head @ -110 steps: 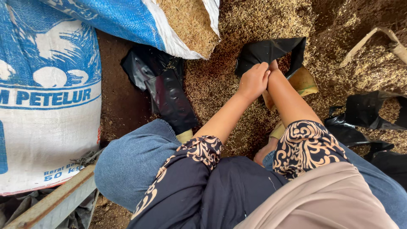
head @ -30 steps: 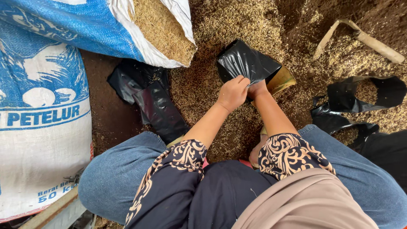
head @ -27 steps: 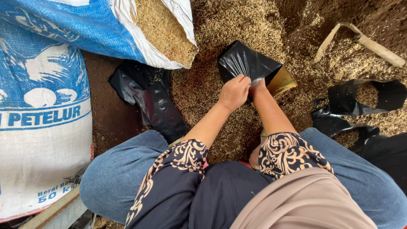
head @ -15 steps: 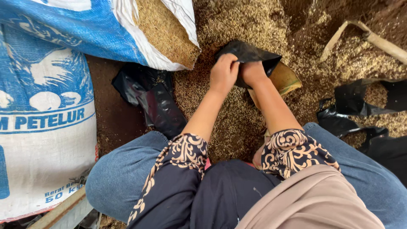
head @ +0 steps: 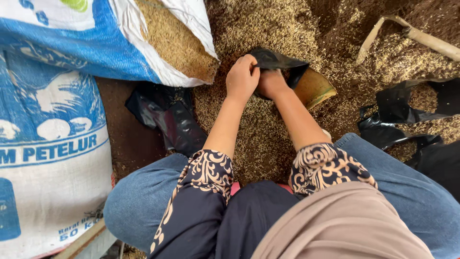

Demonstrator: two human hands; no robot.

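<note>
Both hands are clenching the rim of a small black plastic bag [head: 280, 64] at the upper centre of the frame. Left hand [head: 243, 76] is curling its fingers over the near edge of the bag's mouth. Right hand [head: 271, 84] is gripping the same mouth just beside it, its fingers partly hidden by the plastic. The bag is lying on a spread of loose rice husks [head: 249, 124] covering the ground, and its open end is touching a yellowish scoop [head: 314, 88] to the right.

Judging by how thin and crumpled the plastic is looking, the bag could be tearing or slipping shut if the two grips are pulling apart too hard, and husks could be spilling back onto the ground if the mouth is sagging.

Counting what is showing: two large white and blue woven sacks, one open sack [head: 143, 43] at the upper left showing husks inside and one printed sack [head: 48, 158] lying along the left edge. One shiny black bag [head: 170, 120] is lying empty at centre left. More black bags [head: 407, 110] are crumpling at the right edge, at least two, though the exact number is hard to tell. One wooden handle [head: 421, 36] is lying in the upper right corner. The person's two knees in blue jeans [head: 139, 201] are filling the lower part of the frame.
</note>
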